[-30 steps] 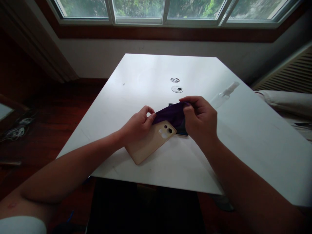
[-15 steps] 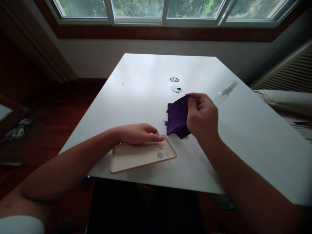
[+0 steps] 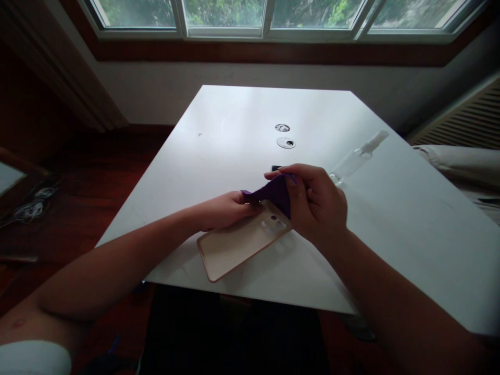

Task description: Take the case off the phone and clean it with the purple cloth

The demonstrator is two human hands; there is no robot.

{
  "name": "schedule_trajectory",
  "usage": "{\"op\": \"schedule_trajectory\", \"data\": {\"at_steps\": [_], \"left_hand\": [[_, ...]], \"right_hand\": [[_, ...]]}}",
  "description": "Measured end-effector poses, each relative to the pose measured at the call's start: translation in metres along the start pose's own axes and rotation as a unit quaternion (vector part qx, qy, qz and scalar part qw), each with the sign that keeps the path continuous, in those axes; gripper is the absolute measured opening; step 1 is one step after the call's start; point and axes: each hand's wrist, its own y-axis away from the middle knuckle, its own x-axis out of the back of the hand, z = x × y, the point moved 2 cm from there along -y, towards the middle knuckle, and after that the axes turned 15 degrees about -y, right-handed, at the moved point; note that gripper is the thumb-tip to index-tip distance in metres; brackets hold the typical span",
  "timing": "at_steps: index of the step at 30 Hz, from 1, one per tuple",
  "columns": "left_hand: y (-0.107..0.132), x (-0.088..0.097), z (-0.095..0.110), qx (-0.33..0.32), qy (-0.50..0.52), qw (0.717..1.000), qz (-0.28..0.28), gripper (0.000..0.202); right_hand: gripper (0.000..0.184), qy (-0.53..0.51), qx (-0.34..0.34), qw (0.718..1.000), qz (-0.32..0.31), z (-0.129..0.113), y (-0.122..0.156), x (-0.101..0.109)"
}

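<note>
My left hand (image 3: pixel 228 209) grips a beige phone case (image 3: pixel 240 245) by its upper edge, above the near part of the white table. The case is tilted, its inside facing up toward me, with camera holes at its right end. A purple cloth (image 3: pixel 275 191) is pinched in my right hand (image 3: pixel 318 203) and lies over the right end of the case. The cloth reaches across to the fingers of my left hand. Just behind my right fingers a dark-edged object (image 3: pixel 275 168) shows, mostly hidden.
On the right of the white table (image 3: pixel 234 114) lies a clear spray bottle (image 3: pixel 357 159). A round cable-hole cover (image 3: pixel 286 142) and a round opening (image 3: pixel 282 127) are set in the tabletop. Behind the table is a window (image 3: pixel 269 21); a cable coil (image 3: pixel 37 204) lies on the floor at left.
My right hand has brought the purple cloth left and down onto the phone case. The case has turned, its right end now higher. More of the spray bottle shows.
</note>
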Motion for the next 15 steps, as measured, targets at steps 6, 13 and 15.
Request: {"op": "schedule_trajectory", "data": {"at_steps": [6, 13, 15], "left_hand": [[-0.0027, 0.0002, 0.0006, -0.03, 0.013, 0.998, 0.047, 0.034], [-0.0066, -0.0011, -0.0009, -0.025, 0.117, 0.991, 0.064, 0.02], [-0.006, -0.0011, 0.0, -0.017, 0.17, 0.983, 0.064, 0.018]], "right_hand": [[0.031, -0.004, 0.062, 0.994, -0.085, -0.001, 0.0018, -0.0015], [0.036, 0.01, 0.146, 0.977, -0.153, -0.0075, -0.0016, -0.0037], [0.037, 0.021, 0.175, 0.973, -0.15, -0.009, -0.0026, -0.0035]]}}
